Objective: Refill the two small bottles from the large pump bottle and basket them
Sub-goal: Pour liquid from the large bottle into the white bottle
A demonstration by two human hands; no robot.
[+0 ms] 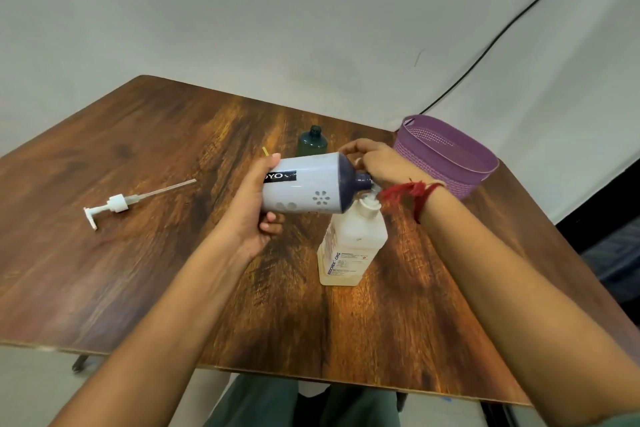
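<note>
left hand (249, 204) is gripping the tilted purple bottle (308, 184), right hand (384, 163) pinching its neck; liquid could be missing the white bottle (353, 243).

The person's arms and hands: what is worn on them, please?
Both forearms are bare. A red thread band with a frayed tassel is tied round the right wrist. The left hand and the right hand show no ring, watch or glove.
</note>
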